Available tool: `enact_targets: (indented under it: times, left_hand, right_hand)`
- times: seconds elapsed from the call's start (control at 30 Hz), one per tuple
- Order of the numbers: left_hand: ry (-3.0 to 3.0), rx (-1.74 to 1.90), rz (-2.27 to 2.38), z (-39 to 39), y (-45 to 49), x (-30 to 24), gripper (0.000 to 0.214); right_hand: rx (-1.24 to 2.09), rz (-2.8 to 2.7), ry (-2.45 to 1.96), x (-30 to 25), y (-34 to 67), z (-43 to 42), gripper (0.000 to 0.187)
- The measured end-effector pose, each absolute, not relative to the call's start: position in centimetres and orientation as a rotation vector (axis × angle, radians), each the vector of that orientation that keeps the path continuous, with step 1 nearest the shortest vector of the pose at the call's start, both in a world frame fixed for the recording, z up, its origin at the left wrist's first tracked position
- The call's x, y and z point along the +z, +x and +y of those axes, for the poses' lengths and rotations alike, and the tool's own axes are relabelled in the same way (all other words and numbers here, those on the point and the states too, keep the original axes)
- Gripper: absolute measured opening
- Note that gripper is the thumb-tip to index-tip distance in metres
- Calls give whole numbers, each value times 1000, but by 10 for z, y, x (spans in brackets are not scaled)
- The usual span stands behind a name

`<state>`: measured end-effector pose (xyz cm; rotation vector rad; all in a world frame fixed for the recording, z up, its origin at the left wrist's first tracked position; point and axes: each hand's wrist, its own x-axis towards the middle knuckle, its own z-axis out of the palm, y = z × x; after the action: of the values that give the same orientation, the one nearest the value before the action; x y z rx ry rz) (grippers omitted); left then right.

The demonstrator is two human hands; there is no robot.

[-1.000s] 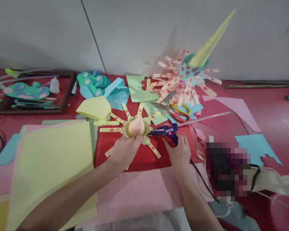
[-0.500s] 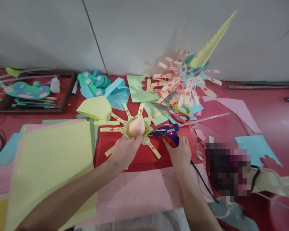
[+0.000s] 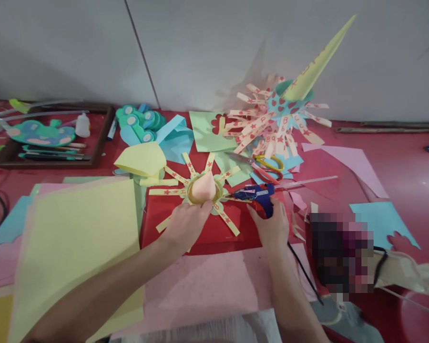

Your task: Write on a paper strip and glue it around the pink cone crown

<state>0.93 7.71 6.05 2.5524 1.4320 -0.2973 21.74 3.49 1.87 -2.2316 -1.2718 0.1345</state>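
Observation:
My left hand (image 3: 190, 223) is closed on the near rim of a yellow-green paper flower (image 3: 217, 206), whose lettered strips spread out like rays. A pale pink paper cone (image 3: 204, 186) stands in its middle. My right hand (image 3: 273, 227) is wrapped round the handle of a blue glue gun (image 3: 254, 193). The gun's nozzle points left at the flower's right side, near a strip. A clear glue stick (image 3: 311, 182) sticks out of its back. Under the flower lies a red board (image 3: 196, 233). What my left fingertips pinch is partly hidden.
Behind the gun lie scissors (image 3: 262, 167) with red and yellow handles. A finished-looking paper piece with a tall yellow cone (image 3: 320, 62) stands at the back right. Yellow paper sheets (image 3: 78, 247) lie left, a wooden tray (image 3: 105, 138) behind them. A person (image 3: 339, 252), blurred, is at the right.
My right hand has drawn the glue gun a little to the right, so its nozzle has backed away from the flower's centre. My left hand keeps its hold.

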Motion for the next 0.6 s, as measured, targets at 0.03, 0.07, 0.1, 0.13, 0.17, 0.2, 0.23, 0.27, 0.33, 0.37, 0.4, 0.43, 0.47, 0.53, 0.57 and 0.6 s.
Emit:
enact_targets:
  times: [0.03, 0.07, 0.1, 0.13, 0.17, 0.2, 0.23, 0.27, 0.33, 0.37, 0.4, 0.43, 0.47, 0.53, 0.57, 0.6]
  left_hand:
    - [2558, -290, 1433, 77, 9, 60, 21]
    - [2567, -275, 1433, 77, 9, 59, 21]
    - [2573, -256, 1434, 77, 9, 58, 21]
    - [2576, -235, 1436, 77, 9, 58, 20]
    - [2575, -217, 1437, 77, 9, 57, 20]
    - [2572, -199, 1439, 77, 9, 57, 20]
    - [2567, -184, 1442, 77, 9, 57, 21]
    - [2565, -166, 1445, 77, 9, 56, 21]
    - [2570, -118, 1445, 76, 9, 55, 22]
    - [2574, -90, 1444, 76, 9, 54, 22]
    - [2574, -64, 1446, 76, 9, 53, 22]
    - [2572, -38, 1448, 76, 9, 52, 22]
    - [2572, -13, 1449, 76, 8, 51, 22]
    - [2584, 37, 1458, 75, 8, 50, 23]
    - [2594, 63, 1466, 75, 8, 50, 23]
    - [2605, 92, 1475, 74, 8, 50, 23]
  right_hand:
    - [134, -1272, -2230, 19, 217, 35, 49]
    - [135, -1272, -2230, 19, 218, 35, 49]
    - [140, -1271, -2232, 19, 218, 35, 49]
    - [148, -1269, -2237, 19, 218, 35, 49]
    - [159, -1265, -2244, 19, 218, 35, 50]
    - [168, -1257, -2253, 19, 218, 35, 50]
    - [179, -1252, -2259, 20, 218, 35, 51]
    - [187, -1248, -2263, 20, 217, 36, 51]
    - [197, -1246, -2266, 20, 217, 36, 52]
    - [199, -1244, -2265, 20, 217, 36, 53]
    - [201, -1242, -2263, 21, 217, 36, 53]
    - [203, -1238, -2262, 21, 217, 36, 53]
    - [204, -1233, -2262, 21, 217, 36, 53]
    - [206, -1231, -2264, 21, 217, 36, 53]
    - [204, -1232, -2265, 21, 216, 36, 53]
    - [202, -1235, -2264, 21, 216, 36, 52]
